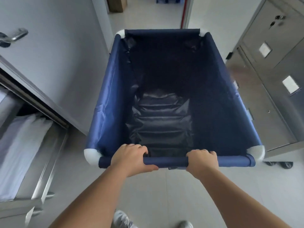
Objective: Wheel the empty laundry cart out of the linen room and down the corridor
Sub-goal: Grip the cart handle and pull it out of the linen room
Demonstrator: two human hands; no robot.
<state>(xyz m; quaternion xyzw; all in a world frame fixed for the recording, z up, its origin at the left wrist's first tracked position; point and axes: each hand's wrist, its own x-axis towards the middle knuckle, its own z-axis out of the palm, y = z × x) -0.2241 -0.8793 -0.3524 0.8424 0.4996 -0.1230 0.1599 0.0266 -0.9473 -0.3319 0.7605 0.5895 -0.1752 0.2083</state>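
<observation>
Gripping: both bare hands are wrapped around the near rail [166,161] of the laundry cart [107,102], well apart from each other along the bar.
Left hand [131,159]: fingers curled over the top of the fabric-covered rail, thumb tucked underneath it; fully closed on the bar, left of centre.
Right hand [203,161]: fingers folded over the same rail from above, closed on it, right of centre; the thumb is hidden from view.
Forearms: both reach forward from the bottom edge of the view, bare, roughly straight.
Cart position: directly ahead of the person on the pale tiled floor [158,191], its long axis pointing at the open doorway [148,15] at the top of the view; the far end stands just short of the threshold.
Cart build: navy fabric walls hung on a frame, white rounded corner caps [91,155] at all four corners, fabric sleeves over the rails.
Cart contents: only the dark, creased liner [161,122] at the bottom; nothing lies in it.
Left side: a grey door [54,60] with a metal lever handle [15,37] stands close beside the cart's left wall; lower left, a steel shelving unit [44,178] holds folded white linen [21,145].
Right side: a stainless-steel cabinet [266,83] with white labels on its doors stands near the cart's right wall; whether they touch cannot be told.
Beyond the doorway: more pale floor, a brown box-like shape and blue items, too small to identify.
Feet: light-coloured shoes [121,219] show at the bottom edge, between the arms.
</observation>
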